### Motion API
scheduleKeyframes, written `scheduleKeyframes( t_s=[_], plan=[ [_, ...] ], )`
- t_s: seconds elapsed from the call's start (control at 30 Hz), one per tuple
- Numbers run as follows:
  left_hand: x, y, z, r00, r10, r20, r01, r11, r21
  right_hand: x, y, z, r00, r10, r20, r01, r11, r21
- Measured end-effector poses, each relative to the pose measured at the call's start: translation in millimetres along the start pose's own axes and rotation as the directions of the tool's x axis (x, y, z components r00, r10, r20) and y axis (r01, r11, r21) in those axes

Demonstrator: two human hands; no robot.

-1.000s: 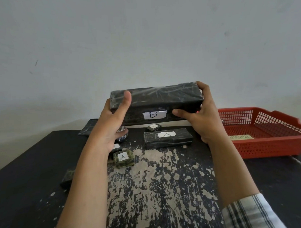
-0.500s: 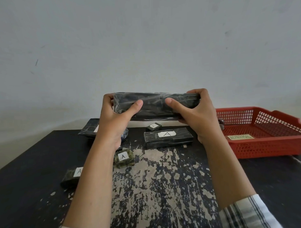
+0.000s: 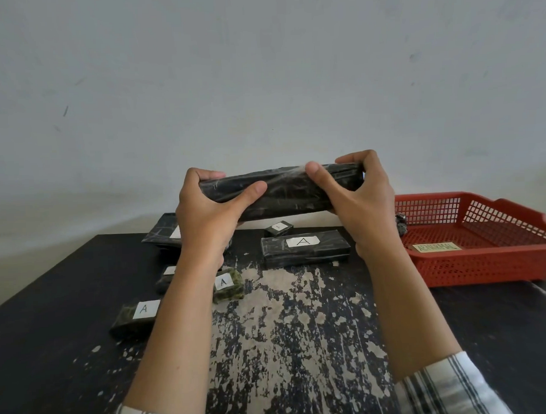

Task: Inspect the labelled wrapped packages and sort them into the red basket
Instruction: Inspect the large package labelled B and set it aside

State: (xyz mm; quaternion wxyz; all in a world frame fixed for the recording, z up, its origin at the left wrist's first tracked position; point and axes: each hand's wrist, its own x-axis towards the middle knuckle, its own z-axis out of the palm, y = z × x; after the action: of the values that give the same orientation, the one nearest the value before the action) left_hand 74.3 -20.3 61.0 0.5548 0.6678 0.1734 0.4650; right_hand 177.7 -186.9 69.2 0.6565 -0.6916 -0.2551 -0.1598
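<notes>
— What does the red basket [image 3: 484, 269] hold?
— A yellowish tag [image 3: 436, 247] lies on its floor. A small dark bundle [image 3: 400, 224] sits at its left rim; I can't tell whether it is inside.
— And the long wrapped package [image 3: 283, 195]?
— In the air over the far side of the table [image 3: 301, 354], roughly level. The left hand [image 3: 204, 218] curls round one end, the right hand [image 3: 363, 203] round the other. No label shows.
— Room around it?
— The basket stands at the table's right edge, just right of the right wrist. A flat package marked A [image 3: 304, 248] lies below the hands, and smaller marked ones [image 3: 228, 285] lie beside the left forearm.
</notes>
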Motion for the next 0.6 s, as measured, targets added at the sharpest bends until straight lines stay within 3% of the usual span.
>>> scheduleKeyframes(
  t_s=[0.17,0.33,0.47,0.6],
  plan=[
    [1,5,-3,0.998,0.011,0.067,-0.012,1.000,0.017,5,7,0,0.998,0.024,-0.058,-0.021,0.999,0.048],
    [4,5,-8,0.987,-0.069,0.144,0.093,0.982,-0.166,7,12,-2,0.995,0.076,-0.070,-0.068,0.992,0.109],
    [7,-1,-10,0.982,-0.095,0.163,0.128,0.970,-0.208,6,9,-4,0.996,0.092,-0.012,-0.089,0.984,0.153],
    [12,-6,-10,0.990,-0.093,0.106,0.118,0.961,-0.249,2,-1,-12,0.989,0.060,0.133,-0.094,0.960,0.263]
  ],
)
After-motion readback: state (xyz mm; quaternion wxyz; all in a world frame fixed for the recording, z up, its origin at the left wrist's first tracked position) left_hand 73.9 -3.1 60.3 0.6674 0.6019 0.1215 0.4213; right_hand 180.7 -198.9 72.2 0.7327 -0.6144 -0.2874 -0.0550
